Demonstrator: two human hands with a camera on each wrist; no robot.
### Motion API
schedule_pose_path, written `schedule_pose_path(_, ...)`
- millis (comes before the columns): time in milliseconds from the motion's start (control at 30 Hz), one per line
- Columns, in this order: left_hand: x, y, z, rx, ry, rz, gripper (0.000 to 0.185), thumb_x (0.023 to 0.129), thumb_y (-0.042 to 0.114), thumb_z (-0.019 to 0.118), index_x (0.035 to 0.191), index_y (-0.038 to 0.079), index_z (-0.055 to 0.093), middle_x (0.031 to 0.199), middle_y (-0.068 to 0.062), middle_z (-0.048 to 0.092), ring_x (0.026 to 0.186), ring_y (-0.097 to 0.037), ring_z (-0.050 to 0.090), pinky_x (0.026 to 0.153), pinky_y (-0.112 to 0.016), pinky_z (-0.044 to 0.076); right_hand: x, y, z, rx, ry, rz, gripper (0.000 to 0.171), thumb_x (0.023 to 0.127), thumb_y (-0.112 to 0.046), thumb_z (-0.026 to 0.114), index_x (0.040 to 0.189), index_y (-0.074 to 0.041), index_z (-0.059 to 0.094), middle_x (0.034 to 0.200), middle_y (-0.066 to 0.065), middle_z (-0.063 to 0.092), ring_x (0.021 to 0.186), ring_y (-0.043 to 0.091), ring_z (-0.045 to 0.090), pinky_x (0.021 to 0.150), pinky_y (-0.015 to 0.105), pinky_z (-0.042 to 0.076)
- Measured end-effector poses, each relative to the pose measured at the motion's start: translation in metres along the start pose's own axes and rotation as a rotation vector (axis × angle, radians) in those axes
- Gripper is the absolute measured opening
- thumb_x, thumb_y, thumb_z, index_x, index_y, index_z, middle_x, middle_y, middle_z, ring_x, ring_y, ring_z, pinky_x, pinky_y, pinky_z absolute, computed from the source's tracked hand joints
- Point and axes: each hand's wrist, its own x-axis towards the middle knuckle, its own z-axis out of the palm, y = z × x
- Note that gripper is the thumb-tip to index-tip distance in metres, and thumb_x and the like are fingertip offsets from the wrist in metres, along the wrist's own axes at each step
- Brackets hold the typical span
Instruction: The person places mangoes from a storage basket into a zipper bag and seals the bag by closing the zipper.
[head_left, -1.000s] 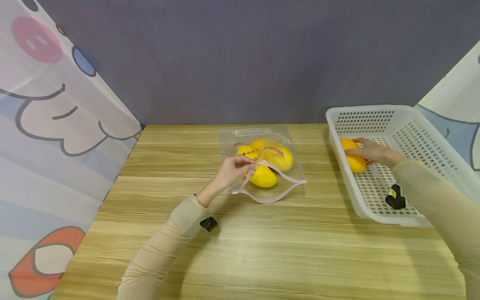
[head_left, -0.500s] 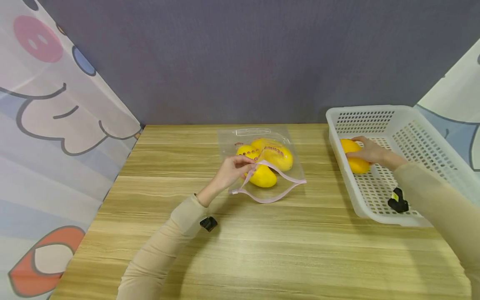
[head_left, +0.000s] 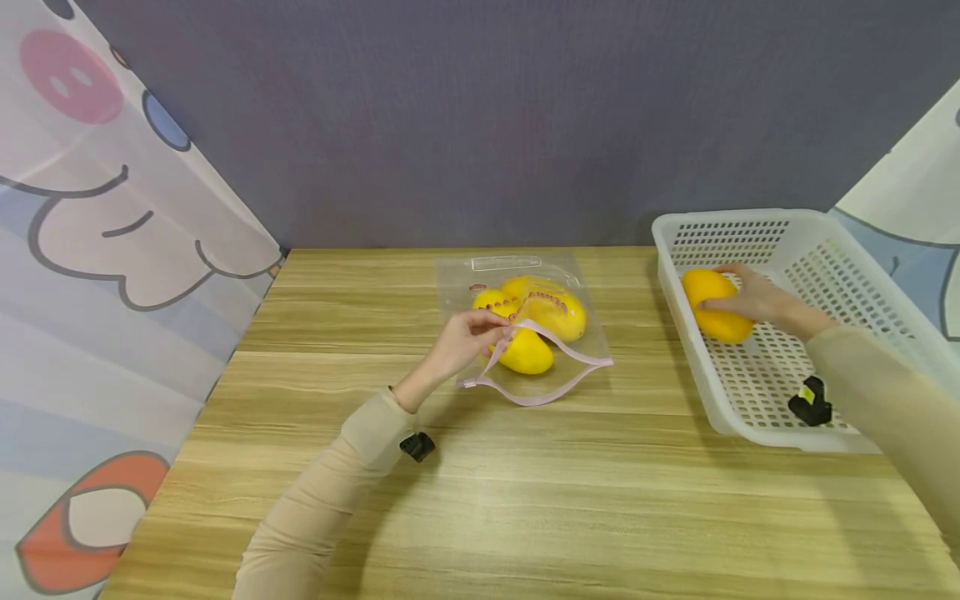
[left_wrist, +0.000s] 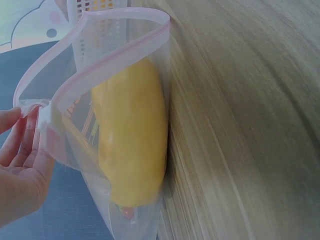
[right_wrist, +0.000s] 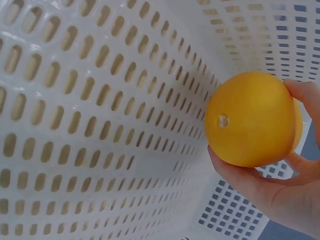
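Observation:
My left hand (head_left: 467,342) pinches the pink zip edge of a clear zip bag (head_left: 596,333), whose mouth gapes toward me. Inside lie yellow mangoes (head_left: 527,353), seen through the printed plastic. The left wrist view shows one mango (left_wrist: 132,135) close behind the mouth, and the white slider (left_wrist: 49,117) beside my fingers. My right hand (head_left: 757,300) grips a deeper yellow mango (head_left: 726,327) within the white basket, thumb across its near side. From the right wrist, this mango's (right_wrist: 250,120) stem end faces the camera, with fingers and thumb round its far part; the palm side is hidden.
The white perforated basket (head_left: 712,400) stands at the right of the wooden table (head_left: 570,508), its rim around my right hand. A grey panel (head_left: 465,125) rises behind the table. Printed cartoon curtains (head_left: 112,333) hang at both sides.
My right hand has shifted slightly right with the mango, away from the basket's left wall. The left hand and bag stay in place.

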Motion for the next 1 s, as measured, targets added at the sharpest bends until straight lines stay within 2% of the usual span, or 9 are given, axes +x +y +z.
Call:
schedule_pose_path(167,0.000,0.000,0.000,0.001,0.001,0.008,0.018,0.087,0.008,0.055,0.099,-0.004,0.062,0.091,-0.016,0.064,0.072,-0.015,0.061,0.062,-0.044,0.052,-0.004,-0.003,-0.005,-0.003,0.023,-0.012,0.090,0.081,-0.043,0.058,0.137,0.007,0.007,0.127,0.041,0.017,0.104,0.048,0.035,0.080,0.056,0.040)
schedule_pose_path(300,-0.001,0.000,0.000,0.004,0.005,0.008,0.018,0.086,0.007,0.055,0.099,-0.004,0.062,0.090,-0.016,0.064,0.071,-0.014,0.060,0.060,-0.041,0.053,-0.010,-0.008,-0.008,-0.001,0.036,-0.017,0.090,0.082,-0.042,0.058,0.137,0.006,0.007,0.127,0.042,0.018,0.106,0.050,0.032,0.083,0.061,0.034)
schedule_pose_path(533,-0.001,0.001,0.000,0.009,0.007,0.012,0.018,0.086,0.008,0.056,0.098,-0.004,0.062,0.090,-0.016,0.064,0.071,-0.014,0.060,0.060,-0.039,0.053,-0.019,-0.013,-0.015,0.008,0.060,-0.037,0.087,0.083,-0.040,0.057,0.138,0.003,0.005,0.119,0.040,0.029,0.097,0.047,0.041,0.074,0.052,0.041)
schedule_pose_path(800,-0.001,0.001,0.000,-0.002,0.002,0.010,0.018,0.086,0.009,0.056,0.098,-0.003,0.062,0.089,-0.015,0.064,0.072,-0.015,0.061,0.062,-0.045,0.052,-0.026,-0.019,-0.019,0.024,0.071,-0.069,0.086,0.084,-0.036,0.058,0.139,0.001,0.003,0.121,0.038,0.027,0.100,0.047,0.038,0.070,0.043,0.043)
schedule_pose_path(1000,-0.001,0.001,0.000,-0.009,0.004,0.004,0.018,0.086,0.008,0.056,0.099,-0.004,0.062,0.090,-0.015,0.064,0.072,-0.015,0.061,0.062,-0.045,0.052,-0.032,-0.030,-0.018,0.042,0.084,-0.084,0.087,0.083,-0.038,0.059,0.140,-0.001,0.004,0.123,0.036,0.025,0.101,0.046,0.037,0.070,0.045,0.042)
